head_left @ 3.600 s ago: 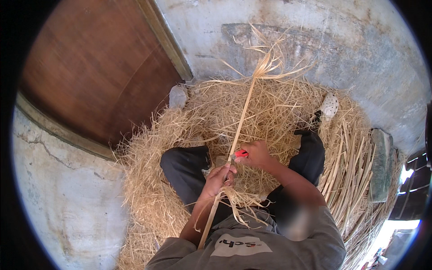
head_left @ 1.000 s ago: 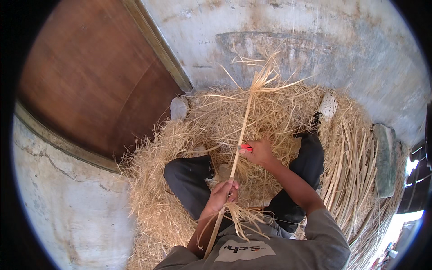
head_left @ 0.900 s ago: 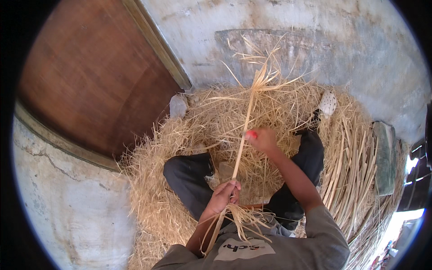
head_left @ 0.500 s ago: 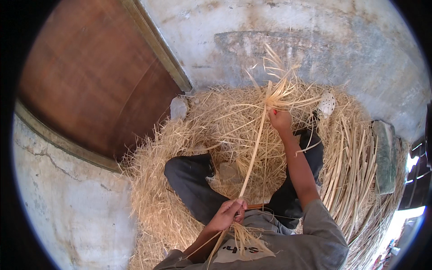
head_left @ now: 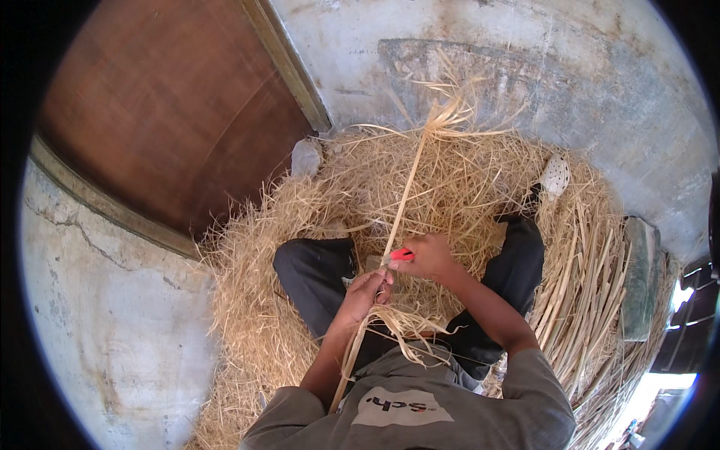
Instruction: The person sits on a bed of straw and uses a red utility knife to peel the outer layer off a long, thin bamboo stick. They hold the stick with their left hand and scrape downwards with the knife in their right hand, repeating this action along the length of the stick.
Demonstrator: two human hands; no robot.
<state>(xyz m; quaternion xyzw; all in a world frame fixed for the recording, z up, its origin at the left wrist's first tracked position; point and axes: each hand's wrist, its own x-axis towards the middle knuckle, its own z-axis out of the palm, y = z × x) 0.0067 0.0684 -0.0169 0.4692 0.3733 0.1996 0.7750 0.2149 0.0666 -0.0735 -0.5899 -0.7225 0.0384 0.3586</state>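
My left hand point(head_left: 366, 296) is closed round a long pale bamboo-like strip point(head_left: 407, 184), which runs from beside my body up toward the far wall. A tuft of thin curled shavings point(head_left: 447, 118) spreads at its far end, and more loose shavings point(head_left: 409, 322) hang near my left hand over my lap. My right hand point(head_left: 431, 256) is closed on a small red-handled knife point(head_left: 403, 254). The knife's front end meets the strip just beyond my left fingers; its blade is mostly hidden.
Shavings point(head_left: 259, 352) cover the floor around my bent legs. Long split sticks point(head_left: 574, 277) lie at the right, beside a greenish block point(head_left: 640, 277). A stone point(head_left: 306, 158) sits near the brown door panel point(head_left: 172, 112). A perforated white shoe point(head_left: 555, 175) shows at the far right.
My right hand has come back along the strip from its far end, close to my left hand, with the red-handled knife. My left hand has shifted slightly up and away from my body.
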